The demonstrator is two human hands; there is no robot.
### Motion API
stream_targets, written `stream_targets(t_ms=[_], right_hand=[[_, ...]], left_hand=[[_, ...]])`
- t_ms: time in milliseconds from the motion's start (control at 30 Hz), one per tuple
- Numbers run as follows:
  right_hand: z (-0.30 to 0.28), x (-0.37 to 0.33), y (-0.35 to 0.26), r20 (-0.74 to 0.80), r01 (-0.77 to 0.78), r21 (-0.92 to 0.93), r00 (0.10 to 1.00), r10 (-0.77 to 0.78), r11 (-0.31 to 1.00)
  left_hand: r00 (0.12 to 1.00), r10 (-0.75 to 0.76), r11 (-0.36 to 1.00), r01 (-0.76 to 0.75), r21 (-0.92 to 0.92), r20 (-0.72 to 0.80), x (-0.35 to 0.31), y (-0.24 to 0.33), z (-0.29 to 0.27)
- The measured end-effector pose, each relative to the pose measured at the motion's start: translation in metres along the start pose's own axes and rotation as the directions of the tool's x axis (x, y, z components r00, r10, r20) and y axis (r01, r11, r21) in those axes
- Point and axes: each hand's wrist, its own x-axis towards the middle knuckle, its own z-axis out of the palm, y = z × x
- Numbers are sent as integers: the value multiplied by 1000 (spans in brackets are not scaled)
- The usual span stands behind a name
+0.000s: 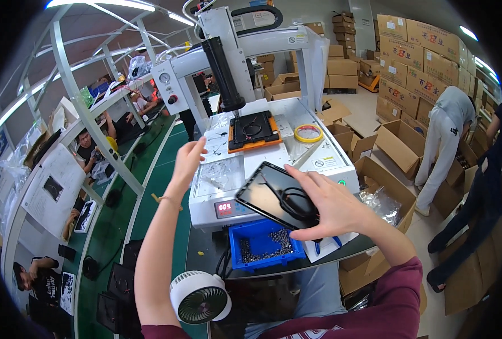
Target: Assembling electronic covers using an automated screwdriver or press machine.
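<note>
My right hand [333, 203] grips a flat black rectangular housing [261, 198] by its right side, with a coiled black cable lying on it. The housing is tilted in front of the white bench machine. My left hand [190, 160] is raised at the left of the machine bed, fingers stretched out and nothing in them. Beyond both hands, an orange fixture [277, 137] on the bed bears a second black housing [245, 131] with a thin looped cable. A black dispensing cylinder [222, 73] on the gantry points down close to that housing.
A yellow tape roll [308, 133] lies on the bed's right. Below the machine front are a blue bin [242, 261] of small metal parts and a white fan [200, 296]. Open cardboard boxes [400, 146] crowd the right, where people bend and stand. Co-workers sit along the green bench at left.
</note>
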Motion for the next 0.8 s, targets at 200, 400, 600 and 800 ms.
stream_targets(t_ms=[200,400,600,800], right_hand=[[-31,-40,29,-28,-116,-88,993,114,989],[-51,-71,48,-126,-240,-79,965,229,967],[-58,-75,60,-200,-276,-17,943,267,961],[-53,-65,67,-191,-279,-20,944,270,960]], left_hand=[[996,85,995,-84,46,-5,43,-25,53],[995,99,987,-95,132,-27,56,-35,75],[995,95,933,-92,349,8,53,-24,85],[1000,-20,802,5,598,18,45,24,100]])
